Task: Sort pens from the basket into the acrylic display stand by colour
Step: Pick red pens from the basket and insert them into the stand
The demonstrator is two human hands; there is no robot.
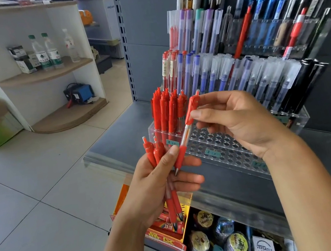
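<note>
Red retractable pens fill the scene: the left hand grips a small bunch of them, tips down, while the right hand pinches the clip end of one more red pen (its tip touching the left fingers) just in front of the clear acrylic display stand, where other red pens stand at the left end.

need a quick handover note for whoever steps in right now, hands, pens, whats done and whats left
Left hand: grips a bunch of red pens, tips down.
Right hand: pinches the clip end of a single red pen, whose grip end sits by the left thumb.
Acrylic display stand: a cluster of standing red pens fills its front left corner; most front holes are empty.
Done: some red pens placed.
Left: slot the single pen beside the cluster, then the bunch. The basket is not in view.
</note>
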